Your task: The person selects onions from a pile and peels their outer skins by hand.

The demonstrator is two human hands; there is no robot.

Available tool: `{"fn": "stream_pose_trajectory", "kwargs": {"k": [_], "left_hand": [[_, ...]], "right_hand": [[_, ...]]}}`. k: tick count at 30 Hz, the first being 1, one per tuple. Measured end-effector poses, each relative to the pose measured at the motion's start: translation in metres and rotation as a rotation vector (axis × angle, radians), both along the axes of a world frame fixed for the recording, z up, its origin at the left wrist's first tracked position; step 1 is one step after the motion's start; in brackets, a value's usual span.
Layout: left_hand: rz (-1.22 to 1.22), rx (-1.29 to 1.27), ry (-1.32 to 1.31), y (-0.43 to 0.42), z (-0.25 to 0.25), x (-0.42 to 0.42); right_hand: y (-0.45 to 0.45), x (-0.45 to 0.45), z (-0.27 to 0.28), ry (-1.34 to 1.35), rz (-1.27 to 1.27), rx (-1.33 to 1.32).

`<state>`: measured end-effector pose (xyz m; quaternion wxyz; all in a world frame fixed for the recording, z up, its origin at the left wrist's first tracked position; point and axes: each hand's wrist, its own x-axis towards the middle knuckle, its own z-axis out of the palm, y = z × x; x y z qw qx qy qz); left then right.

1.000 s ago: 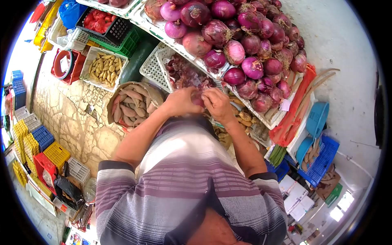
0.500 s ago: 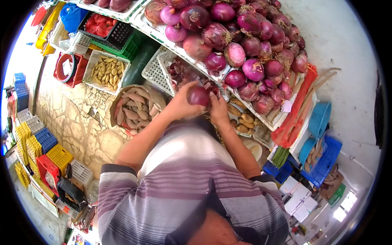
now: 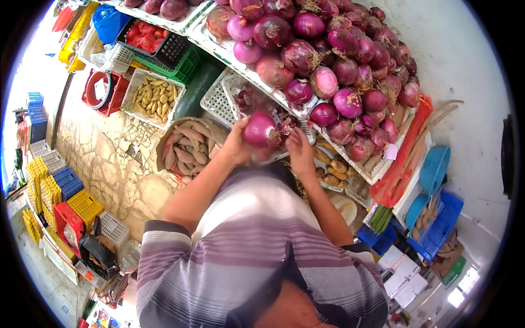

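Observation:
A red onion [image 3: 258, 131] rests in my left hand [image 3: 236, 146], whose fingers are wrapped round its left side. Its surface is shiny purple, with a pale patch on the right. My right hand [image 3: 300, 154] is just right of the onion, its fingers pinched on what looks like dry onion skin [image 3: 285, 128]. Beneath and beyond my hands, a white basket [image 3: 229, 85] holds loose dark-red skins. A large heap of red onions [image 3: 345, 74] lies on a white tray [image 3: 221, 53] ahead and to the right.
Left of me stand a sack of sweet potatoes [image 3: 188, 148] and a crate of small yellowish tubers [image 3: 155, 98]. Brown tubers [image 3: 334, 170] lie under the tray's edge. A red mesh bag [image 3: 402, 158] and blue baskets [image 3: 436, 168] are at the right, by the wall.
The onion has turned and now shows brighter purple and a pale patch. My right hand has drawn slightly away from it, with dark skin between. The whole view has shifted slightly.

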<state>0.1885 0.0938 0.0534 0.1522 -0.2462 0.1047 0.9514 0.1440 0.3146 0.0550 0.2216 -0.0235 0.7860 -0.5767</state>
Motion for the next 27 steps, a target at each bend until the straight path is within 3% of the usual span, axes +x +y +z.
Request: {"fn": "stream_pose_trajectory", "kwargs": {"k": [1,2,4,7,10,12,14,15,16,18,19,21,24,27], "left_hand": [[-0.024,0.021,-0.007,0.004,-0.003,-0.001],[-0.047,0.037,-0.01,0.006,-0.006,-0.003],[-0.051,-0.081,-0.02,0.017,-0.011,-0.006],[0.034,-0.072,-0.172,0.023,-0.01,-0.012],[0.014,-0.855,0.198,0.035,-0.076,-0.001],[0.039,-1.153,0.263,0.03,-0.075,-0.01],[0.092,-1.214,0.143,0.02,-0.039,-0.021],[0.125,-1.085,0.031,0.008,-0.019,-0.027],[0.173,-0.954,-0.082,-0.005,0.001,-0.034],[0.311,-1.032,-0.063,-0.031,0.012,-0.053],[0.411,-1.15,-0.05,-0.043,0.023,-0.066],[0.658,-1.445,0.046,-0.068,0.025,-0.097],[0.684,-1.642,-0.098,-0.109,0.026,-0.141],[0.813,-1.979,-0.075,-0.14,0.006,-0.178]], "right_hand": [[-0.001,0.001,0.011,0.107,0.115,-0.053],[-0.023,-0.001,0.055,0.08,0.153,-0.096],[-0.034,-0.006,0.058,0.509,0.357,0.188],[-0.045,-0.007,0.055,0.577,0.36,0.225],[-0.047,-0.007,0.053,0.586,0.321,0.21],[-0.05,-0.012,0.06,0.587,0.317,0.202],[-0.05,-0.019,0.069,0.597,0.344,0.214],[-0.051,-0.024,0.079,0.6,0.347,0.189],[-0.052,-0.031,0.087,0.498,0.326,0.112],[-0.053,-0.046,0.108,0.285,0.283,-0.034],[-0.061,-0.061,0.129,0.186,0.259,-0.18],[-0.074,-0.098,0.161,0.303,0.245,-0.217],[-0.103,-0.175,0.183,0.685,0.279,0.011],[-0.158,-0.231,0.201,0.732,0.277,-0.02]]}}
